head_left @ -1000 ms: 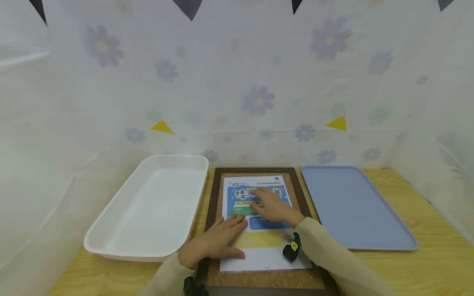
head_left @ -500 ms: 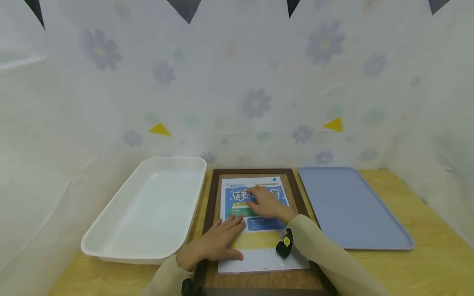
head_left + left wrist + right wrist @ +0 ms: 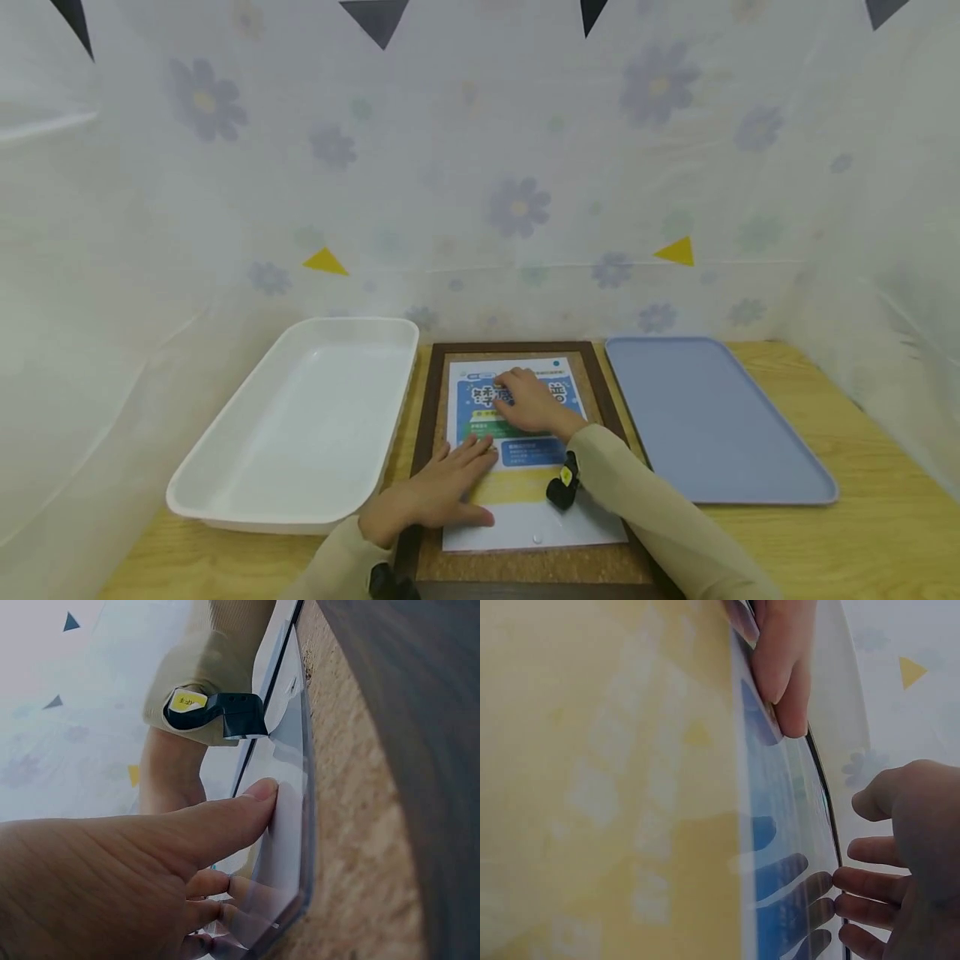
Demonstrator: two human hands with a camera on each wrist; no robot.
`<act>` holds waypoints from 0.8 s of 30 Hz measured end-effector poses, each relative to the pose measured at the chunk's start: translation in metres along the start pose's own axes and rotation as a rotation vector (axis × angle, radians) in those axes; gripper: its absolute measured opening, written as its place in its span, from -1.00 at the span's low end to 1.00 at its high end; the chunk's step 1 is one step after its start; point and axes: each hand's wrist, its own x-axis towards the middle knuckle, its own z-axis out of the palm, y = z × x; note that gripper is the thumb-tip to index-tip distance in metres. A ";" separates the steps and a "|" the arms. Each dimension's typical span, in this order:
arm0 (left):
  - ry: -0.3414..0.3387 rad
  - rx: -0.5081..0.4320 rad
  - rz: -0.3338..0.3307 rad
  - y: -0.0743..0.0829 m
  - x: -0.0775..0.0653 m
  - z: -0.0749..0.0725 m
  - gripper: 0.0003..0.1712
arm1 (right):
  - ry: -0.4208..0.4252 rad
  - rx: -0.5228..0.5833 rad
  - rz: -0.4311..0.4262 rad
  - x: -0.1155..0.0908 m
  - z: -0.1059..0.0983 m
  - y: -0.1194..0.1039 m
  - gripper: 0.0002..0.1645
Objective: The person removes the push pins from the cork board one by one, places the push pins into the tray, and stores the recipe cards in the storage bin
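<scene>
Poster: white, blue, green and yellow printed sheet (image 3: 517, 485), lying flat on the brown-framed cork board (image 3: 540, 571).
Flanking: deep white plastic tray (image 3: 300, 425) one side, flat blue-grey tray (image 3: 720, 425) the other; all on the light wood-grain counter (image 3: 810, 542).
Left hand (image 3: 442, 492): on the sheet's left side; fingers straight, spread wide, gripping nothing.
Right hand (image 3: 534, 404): at the sheet's upper part; fingers slightly bent, thumb apart, no held thing visible.
Done, by judgement: sheet placed within the frame, roughly square to it.
Outstanding, by judgement: handling seems unfinished, both hands being at the sheet; whether it is fixed down, cannot tell.
Dots: small blue dot (image 3: 557, 363), top right; small clear disc (image 3: 537, 539), bottom edge; pins or print, uncertain.
Left wrist view only: clear, glossy border (image 3: 307, 877) beyond the paper.
Right wrist view only: right fingers mirrored in the glossy face.
Head view only: both trays in full.
</scene>
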 end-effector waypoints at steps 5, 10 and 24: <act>0.006 0.002 -0.003 -0.001 0.000 0.001 -0.06 | 0.016 0.022 -0.005 0.006 0.001 -0.001 -0.57; 0.001 0.005 -0.020 -0.004 -0.002 0.003 -0.04 | -0.004 0.027 0.037 0.013 0.004 -0.004 -0.56; 0.003 0.022 -0.022 0.000 0.001 0.003 -0.05 | -0.017 0.047 0.109 0.026 0.007 -0.002 -0.60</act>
